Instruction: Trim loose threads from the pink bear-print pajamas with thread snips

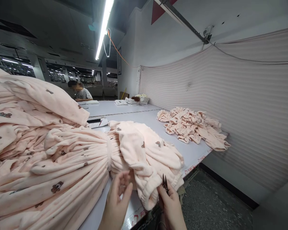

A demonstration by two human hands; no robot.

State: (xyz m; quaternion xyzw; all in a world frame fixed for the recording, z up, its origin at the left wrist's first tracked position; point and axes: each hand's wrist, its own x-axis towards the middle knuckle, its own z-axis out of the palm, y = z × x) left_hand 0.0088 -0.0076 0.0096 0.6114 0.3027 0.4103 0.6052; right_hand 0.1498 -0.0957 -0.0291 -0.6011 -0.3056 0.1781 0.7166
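A big tied bundle of pale pink fleece garments (45, 150) with small brown bear prints fills the left of the head view, its bound neck near the table's front edge. My left hand (117, 201) rises just below that neck, fingers loosely curled and apart, holding nothing I can see. My right hand (170, 206) is closed round small dark thread snips (164, 183), blades pointing up against a cuff of the pink garment (146, 156) that spills off the bundle.
A loose heap of pink pieces (193, 126) lies farther right on the white table (134, 116). Beyond are stacked papers (134, 100), a phone and pen (97, 121), and a seated person (80, 92). A striped curtain (242, 105) hangs at the right, with dark floor (213, 204) below.
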